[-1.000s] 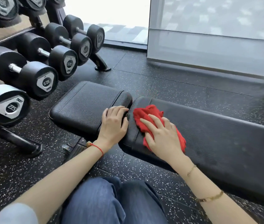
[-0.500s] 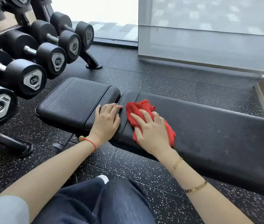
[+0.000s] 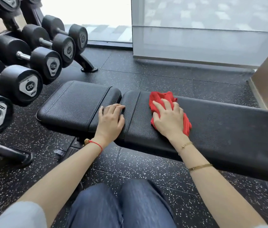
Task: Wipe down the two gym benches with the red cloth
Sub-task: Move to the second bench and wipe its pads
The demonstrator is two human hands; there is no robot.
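Kneeling at the near edge of the bench, the person flattens the right hand, fingers spread, on the red cloth — soft, light, bunching easily, best pinned under a flat palm; the left hand rests open at the seat pad's end; since earlier the cloth has slid rightward along the long pad, away from the gap.
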